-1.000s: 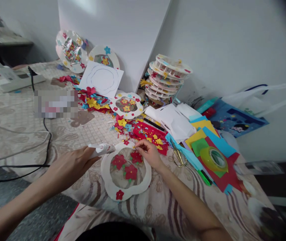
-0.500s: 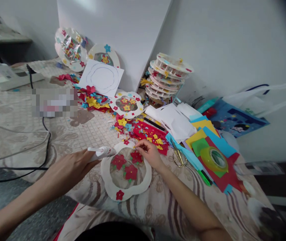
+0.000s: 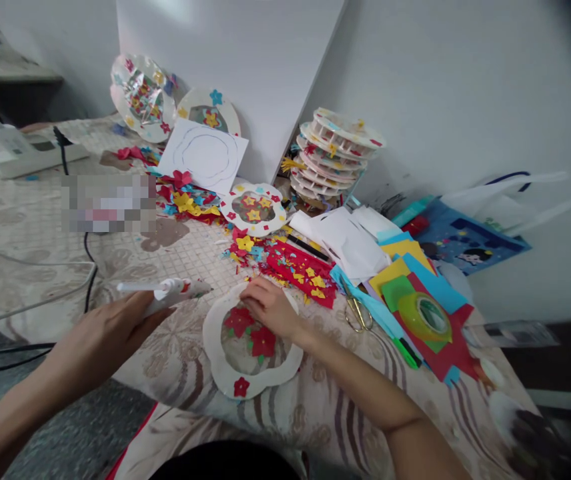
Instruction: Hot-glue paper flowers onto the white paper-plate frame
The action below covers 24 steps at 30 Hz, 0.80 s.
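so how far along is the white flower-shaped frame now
Part done, by the look of it. Two red flowers show in its window and one red flower on the rim of the white frame. In hand: the left hand holds a white glue gun; the right hand is at the top rim. Probably left: more rim decoration, as most visible rim is bare.

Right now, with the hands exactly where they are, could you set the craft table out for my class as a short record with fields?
left hand: holds a white plastic glue gun, beside the ring
right hand: fingers over the ring's far edge; whether they hold anything is hidden
workpiece: flat white scalloped ring with a see-through centre
flowers in view on it: two red ones in the centre, one red one on the near rim
right of it: gold-handled scissors; yellow tape roll on coloured paper
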{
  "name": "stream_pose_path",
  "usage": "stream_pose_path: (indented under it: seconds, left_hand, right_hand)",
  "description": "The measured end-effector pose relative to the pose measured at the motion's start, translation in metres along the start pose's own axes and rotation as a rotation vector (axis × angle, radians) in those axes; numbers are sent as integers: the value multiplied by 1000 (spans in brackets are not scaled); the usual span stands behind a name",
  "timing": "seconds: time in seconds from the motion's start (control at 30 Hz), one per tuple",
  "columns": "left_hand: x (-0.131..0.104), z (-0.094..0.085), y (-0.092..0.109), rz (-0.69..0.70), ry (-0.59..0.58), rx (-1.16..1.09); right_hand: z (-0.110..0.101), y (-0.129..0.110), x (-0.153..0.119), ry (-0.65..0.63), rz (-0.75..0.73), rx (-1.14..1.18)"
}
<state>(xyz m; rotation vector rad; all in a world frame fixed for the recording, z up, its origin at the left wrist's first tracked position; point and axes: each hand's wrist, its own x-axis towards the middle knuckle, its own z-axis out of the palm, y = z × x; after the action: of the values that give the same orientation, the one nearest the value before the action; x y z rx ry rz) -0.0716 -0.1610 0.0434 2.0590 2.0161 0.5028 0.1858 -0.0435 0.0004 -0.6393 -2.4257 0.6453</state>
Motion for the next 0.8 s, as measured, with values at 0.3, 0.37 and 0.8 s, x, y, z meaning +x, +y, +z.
stream_pose_path:
  seconds: [0.3,0.37,0.8]
  left_hand:
    - [21,26,-35,-196,117,317]
    - [28,31,-38,-225,109,345]
    - [37,50,-56,-208,178,238]
  right_hand:
    - [22,1,10,-91,-234,-481]
    - [21,-1,10,-107,-236,-494]
    - [3,1,-5,5,-103,-199]
